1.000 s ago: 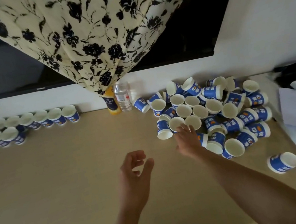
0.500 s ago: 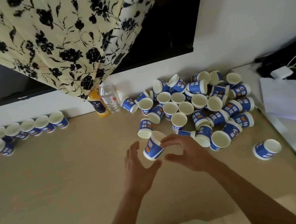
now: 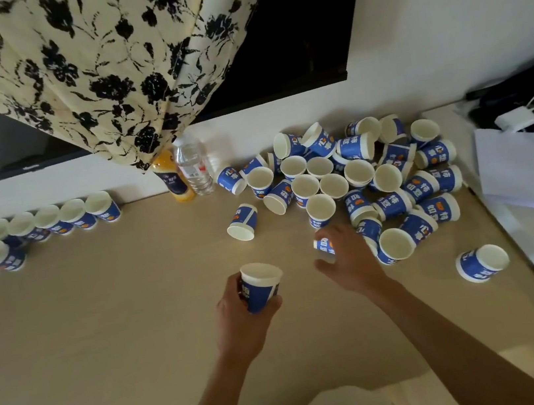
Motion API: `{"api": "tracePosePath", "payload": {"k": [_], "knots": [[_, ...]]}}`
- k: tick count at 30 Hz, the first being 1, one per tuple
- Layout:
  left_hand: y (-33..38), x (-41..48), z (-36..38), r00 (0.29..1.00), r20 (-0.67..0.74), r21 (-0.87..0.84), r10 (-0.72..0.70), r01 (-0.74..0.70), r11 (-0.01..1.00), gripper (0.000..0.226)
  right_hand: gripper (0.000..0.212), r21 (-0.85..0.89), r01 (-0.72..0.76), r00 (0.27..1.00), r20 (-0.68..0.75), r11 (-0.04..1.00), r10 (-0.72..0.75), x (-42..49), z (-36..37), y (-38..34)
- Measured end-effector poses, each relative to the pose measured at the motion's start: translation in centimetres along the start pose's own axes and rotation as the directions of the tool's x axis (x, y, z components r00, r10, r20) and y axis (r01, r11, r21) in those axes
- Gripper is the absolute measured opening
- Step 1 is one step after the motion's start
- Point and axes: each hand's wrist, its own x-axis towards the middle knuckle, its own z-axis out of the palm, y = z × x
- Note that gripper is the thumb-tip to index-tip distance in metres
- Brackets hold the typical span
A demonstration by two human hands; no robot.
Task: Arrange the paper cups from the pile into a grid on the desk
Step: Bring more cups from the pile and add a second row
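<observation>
A pile of blue-and-white paper cups (image 3: 355, 175) lies at the back right of the beige desk (image 3: 104, 330), some upright, some tipped over. My left hand (image 3: 240, 313) grips one upright cup (image 3: 260, 286) above the desk's middle. My right hand (image 3: 350, 259) is at the pile's near edge with its fingers curled round another cup (image 3: 323, 246), which it partly hides. Two rows of upright cups (image 3: 47, 223) stand along the wall at the far left. One cup (image 3: 242, 223) lies tipped left of the pile, and a stray cup (image 3: 482, 262) lies on its side at the right.
An orange juice bottle (image 3: 170, 178) and a clear water bottle (image 3: 193, 168) stand against the wall under a floral curtain (image 3: 83, 73). White papers (image 3: 516, 165), a charger (image 3: 516, 119) and cables sit on the ledge at the right.
The cup passed from my right hand into my left hand, which now holds it upright. My right hand went back to the pile's edge and closed on another cup.
</observation>
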Motion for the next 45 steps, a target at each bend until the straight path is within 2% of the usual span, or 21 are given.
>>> {"api": "tracePosePath", "payload": {"k": [2, 3, 8, 11, 14, 17, 23, 27, 29, 33, 36, 38, 42, 45], "knots": [[-0.4, -0.4, -0.3, 0.999, -0.025, -0.011, -0.03, 0.03, 0.999, 0.05, 0.06, -0.373, -0.071, 0.992, 0.067, 0.925, 0.104, 1.5, 1.3, 2.0], [-0.5, -0.5, -0.4, 0.999, -0.037, -0.014, -0.04, 0.039, 0.999, 0.05, 0.063, -0.459, -0.076, 0.988, 0.083, 0.885, 0.128, 2.0, 1.9, 2.8], [-1.3, -1.3, -0.8, 0.993, -0.102, -0.049, -0.055, 0.05, 0.998, 0.051, 0.056, -0.639, -0.022, 0.998, 0.029, 0.769, 0.053, 3.2, 4.1, 4.9], [-1.8, -1.6, -1.0, 0.992, -0.109, -0.061, -0.061, 0.055, 0.997, 0.052, 0.056, -0.659, 0.085, 0.994, 0.107, 0.747, -0.019, 3.3, 4.9, 4.8], [-2.0, -2.0, -1.0, 0.99, -0.12, -0.088, -0.076, 0.065, 0.994, 0.051, 0.061, -0.568, 0.264, 0.954, 0.272, 0.78, -0.125, 2.9, 5.9, 4.8], [-2.1, -2.2, -0.8, 0.989, -0.13, -0.089, -0.075, 0.064, 0.994, 0.051, 0.061, -0.441, 0.329, 0.928, 0.314, 0.835, -0.2, 2.4, 6.1, 5.0], [-2.0, -2.4, -0.4, 0.985, -0.135, -0.109, -0.109, 0.095, 0.99, 0.049, 0.085, -0.229, 0.188, 0.958, 0.257, 0.955, -0.127, 0.4, 6.6, 6.1], [-1.9, -2.9, 0.0, 0.985, -0.133, -0.111, -0.114, 0.1, 0.989, 0.047, 0.076, -0.1, 0.061, 0.973, 0.23, 0.993, -0.036, -0.5, 7.0, 6.4], [-1.9, -3.2, 0.0, 0.982, -0.144, -0.121, -0.122, 0.105, 0.987, 0.046, 0.07, -0.008, 0.045, 0.981, 0.187, 0.999, -0.043, -0.7, 6.8, 6.1], [-2.5, -3.9, -0.3, 0.977, -0.167, -0.142, -0.135, 0.112, 0.983, 0.044, 0.064, 0.205, 0.02, 0.995, 0.088, 0.979, -0.039, -1.3, 6.1, 4.6], [-3.0, -4.3, -0.9, 0.974, -0.177, -0.163, -0.145, 0.116, 0.98, 0.046, 0.075, 0.335, -0.02, 0.997, 0.079, 0.942, -0.007, -2.2, 5.5, 2.5], [-3.4, -4.4, -1.5, 0.971, -0.186, -0.19, -0.153, 0.117, 0.975, 0.047, 0.077, 0.431, -0.094, 0.995, 0.081, 0.897, 0.066, -2.8, 5.3, 0.9], [-4.4, -4.9, -3.3, 0.963, -0.223, -0.238, -0.153, 0.098, 0.966, 0.047, 0.065, 0.555, -0.208, 0.977, 0.077, 0.806, 0.199, -4.0, 5.6, -2.3], [-4.9, -6.0, -5.8, 0.951, -0.276, -0.257, -0.142, 0.069, 0.964, 0.047, 0.067, 0.607, -0.2, 0.974, 0.036, 0.769, 0.225, -4.9, 6.0, -5.7]]}}
